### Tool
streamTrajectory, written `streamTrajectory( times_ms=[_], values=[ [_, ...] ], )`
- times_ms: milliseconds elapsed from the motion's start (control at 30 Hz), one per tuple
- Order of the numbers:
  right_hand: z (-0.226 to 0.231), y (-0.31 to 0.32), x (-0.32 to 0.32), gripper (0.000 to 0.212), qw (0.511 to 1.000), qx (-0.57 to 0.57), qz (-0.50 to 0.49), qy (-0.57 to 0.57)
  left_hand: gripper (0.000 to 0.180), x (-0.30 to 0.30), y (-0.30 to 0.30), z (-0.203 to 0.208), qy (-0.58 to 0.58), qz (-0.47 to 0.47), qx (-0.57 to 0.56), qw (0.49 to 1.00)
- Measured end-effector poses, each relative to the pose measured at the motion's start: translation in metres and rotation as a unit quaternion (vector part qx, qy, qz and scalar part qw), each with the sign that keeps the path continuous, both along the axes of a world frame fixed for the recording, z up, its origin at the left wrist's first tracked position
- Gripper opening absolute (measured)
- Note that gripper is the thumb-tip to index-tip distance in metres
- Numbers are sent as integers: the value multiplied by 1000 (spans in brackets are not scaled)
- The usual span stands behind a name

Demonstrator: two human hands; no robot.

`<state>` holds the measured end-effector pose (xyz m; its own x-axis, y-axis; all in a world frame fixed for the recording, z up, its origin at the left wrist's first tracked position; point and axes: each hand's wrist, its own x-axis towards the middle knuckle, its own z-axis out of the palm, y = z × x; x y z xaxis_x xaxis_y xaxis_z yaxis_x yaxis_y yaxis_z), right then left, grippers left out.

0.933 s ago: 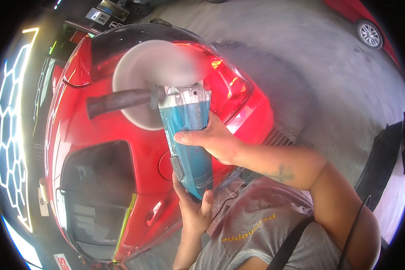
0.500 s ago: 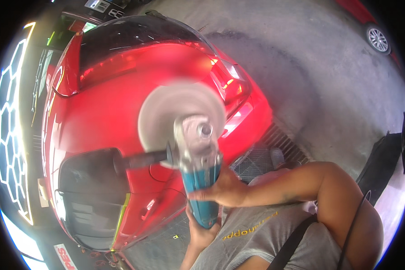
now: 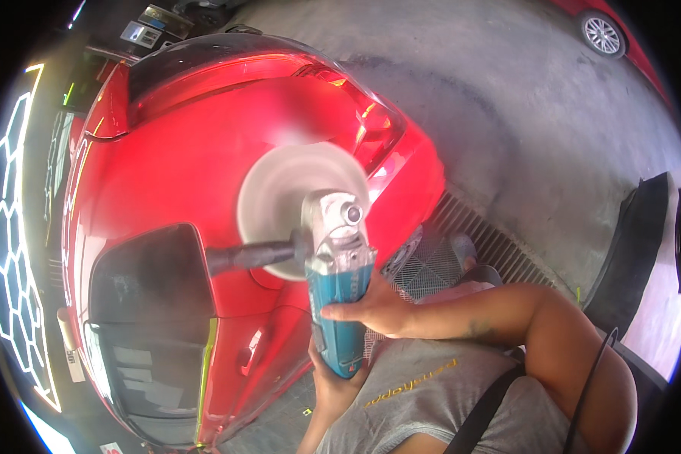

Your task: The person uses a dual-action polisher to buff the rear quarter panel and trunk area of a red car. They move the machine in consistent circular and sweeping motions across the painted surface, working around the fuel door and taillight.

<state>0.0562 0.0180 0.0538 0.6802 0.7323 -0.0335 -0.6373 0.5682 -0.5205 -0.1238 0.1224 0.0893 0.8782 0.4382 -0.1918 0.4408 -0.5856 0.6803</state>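
A teal and silver power polisher [image 3: 343,291] reaches out over the rear side panel of a red car [image 3: 159,166]. Its pale round pad [image 3: 272,204] is blurred as if spinning and faces the paint; I cannot tell how firmly it touches. My right hand [image 3: 382,306] wraps the teal body from the right, thumb laid across the top. Underneath, my left hand [image 3: 334,386] grips the rear end of the same tool, its fingers partly hidden. A black side handle [image 3: 250,256] sticks out to the left with no hand on it.
Dark side glass [image 3: 147,333] edged with yellow-green tape [image 3: 206,371] lies left of the tool. A floor grate [image 3: 492,246] runs to the right. Honeycomb lights [image 3: 11,250] glow at the far left. Another red car's wheel [image 3: 603,34] shows at top right. A dark cord [image 3: 592,386] hangs by my right arm.
The polisher has shifted slightly toward me over the panel, with both hands still on it. My view has turned a little, so the car sits farther left.
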Motion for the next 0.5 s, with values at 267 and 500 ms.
streamTrajectory(
  times_ms=[267, 500],
  values=[
    [15, 10, 6, 68, 1000, 14, 6, 6, 115, 1, 3, 15, -18, -20, 36, 999],
    [72, 1, 113, 66, 996, -2, -68, -51, 115, 101, -18, 44, -137, -47, -103, 984]
  ],
)
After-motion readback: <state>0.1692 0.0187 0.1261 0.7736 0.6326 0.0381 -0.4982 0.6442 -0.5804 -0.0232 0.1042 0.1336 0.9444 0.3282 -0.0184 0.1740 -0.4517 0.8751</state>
